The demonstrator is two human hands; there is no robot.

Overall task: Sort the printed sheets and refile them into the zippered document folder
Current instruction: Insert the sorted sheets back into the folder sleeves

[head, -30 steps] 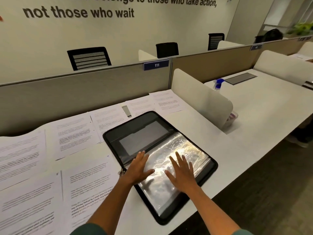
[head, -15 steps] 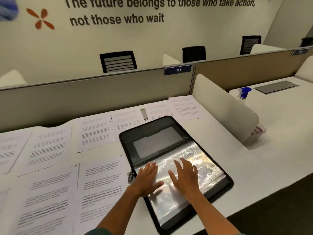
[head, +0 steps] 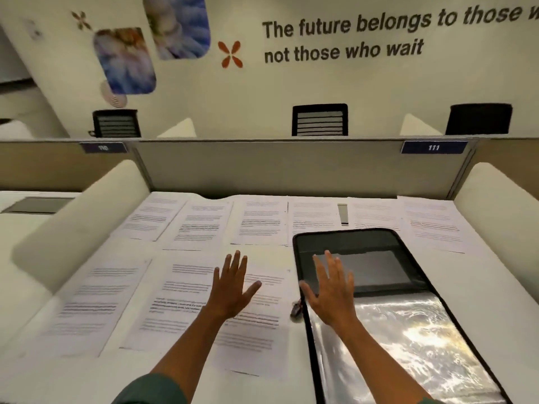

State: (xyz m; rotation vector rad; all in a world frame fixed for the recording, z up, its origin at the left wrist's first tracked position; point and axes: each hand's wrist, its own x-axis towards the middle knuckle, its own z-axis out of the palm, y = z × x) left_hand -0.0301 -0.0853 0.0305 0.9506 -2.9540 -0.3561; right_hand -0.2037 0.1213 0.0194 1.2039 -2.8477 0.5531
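Note:
The black zippered document folder (head: 347, 239) lies open on the white desk at the right, its shiny clear plastic sleeves (head: 408, 339) facing up. Several printed sheets (head: 201, 225) are spread in two rows across the desk to its left. My left hand (head: 232, 288) is flat, fingers spread, over a printed sheet (head: 262, 325) in the near row beside the folder. My right hand (head: 331, 290), fingers straight and spread, is over the folder's left edge. Neither hand holds anything. A zipper pull (head: 297, 309) lies between the hands.
A small grey bar (head: 343, 214) rests on the far sheets. White curved dividers (head: 78, 225) flank the desk at left and at right (head: 501, 199). A beige partition (head: 291, 167) closes the back, with black chairs (head: 320, 120) beyond.
My view has swung left. Both hands have left the plastic sleeves and moved left; the left hand is now over a printed sheet, the right over the folder's left edge.

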